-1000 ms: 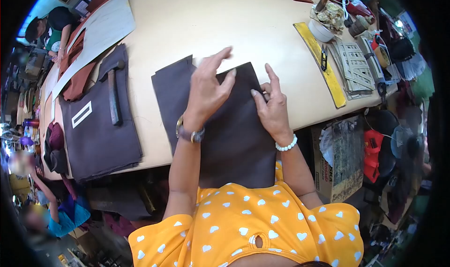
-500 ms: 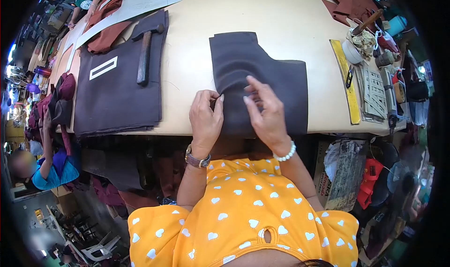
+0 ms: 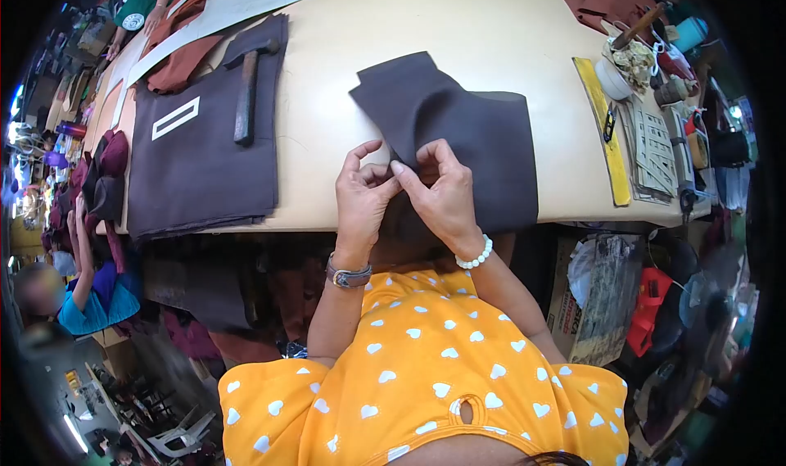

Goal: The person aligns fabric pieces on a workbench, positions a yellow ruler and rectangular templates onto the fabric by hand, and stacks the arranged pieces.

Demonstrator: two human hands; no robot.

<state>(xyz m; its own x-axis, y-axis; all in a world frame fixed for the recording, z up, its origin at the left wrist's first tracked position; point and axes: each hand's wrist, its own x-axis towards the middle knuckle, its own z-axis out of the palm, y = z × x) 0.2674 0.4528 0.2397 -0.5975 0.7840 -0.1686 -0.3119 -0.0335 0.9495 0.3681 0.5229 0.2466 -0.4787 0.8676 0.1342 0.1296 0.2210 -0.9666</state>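
A dark brown cut piece of material (image 3: 487, 151) lies near the table's front edge, its left side lifted and buckled into a fold. My left hand (image 3: 360, 192), with a watch at the wrist, pinches the left edge of this piece. Close against it, my right hand (image 3: 442, 192), wearing a beaded bracelet, grips the same edge with thumb and curled fingers. The fingertips of both hands nearly meet there. Whether anything small sits between them is hidden.
Left on the table (image 3: 327, 56) is a stack of dark sheets (image 3: 205, 179) bearing a hammer (image 3: 247, 97) and a white rectangular frame (image 3: 176, 118). A yellow ruler (image 3: 602, 138), a cutter (image 3: 609, 122) and card templates (image 3: 651, 155) lie right. Other people work at far left.
My right hand has come down and left to the material's edge beside my left hand. The piece's left side has been pulled up into a sharper fold, and its upper part has turned.
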